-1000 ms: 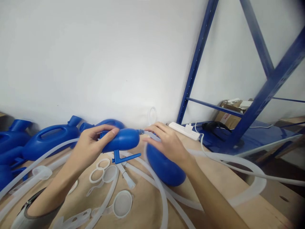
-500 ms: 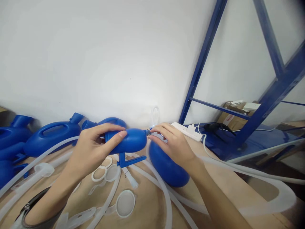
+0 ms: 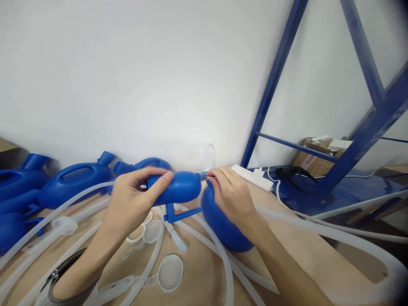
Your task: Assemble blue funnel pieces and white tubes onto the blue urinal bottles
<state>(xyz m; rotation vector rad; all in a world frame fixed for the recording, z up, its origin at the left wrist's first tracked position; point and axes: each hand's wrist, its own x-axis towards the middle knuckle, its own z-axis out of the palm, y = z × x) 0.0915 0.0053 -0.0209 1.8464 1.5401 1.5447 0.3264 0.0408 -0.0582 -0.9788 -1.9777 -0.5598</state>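
Observation:
My left hand (image 3: 135, 197) is wrapped round a rounded blue plastic part (image 3: 183, 187), held level above the table. From its underside hangs a blue bracket arm (image 3: 183, 216). At its right end is a narrow spout (image 3: 202, 175), with a small wire ring clamp (image 3: 204, 178) at the tip. Thumb and fingers of my right hand (image 3: 231, 191) are pinched on that clamp; whether it fully encircles the spout I cannot tell. Behind and below my right hand lies a larger blue container (image 3: 219, 225), partly hidden by it.
Blue jugs with handles (image 3: 78, 182) line the wall at left. Translucent hoses (image 3: 223, 259) and white round caps (image 3: 170, 273) lie across the brown table surface (image 3: 197, 280). A white power strip (image 3: 253, 176) sits at right, beside a blue metal rack (image 3: 270, 93) and a cardboard box (image 3: 310, 159).
My right fingers have closed into a tighter pinch at the spout, and the wire clamp shows more clearly. Both hands and the blue part appear slightly further right as the view shifts.

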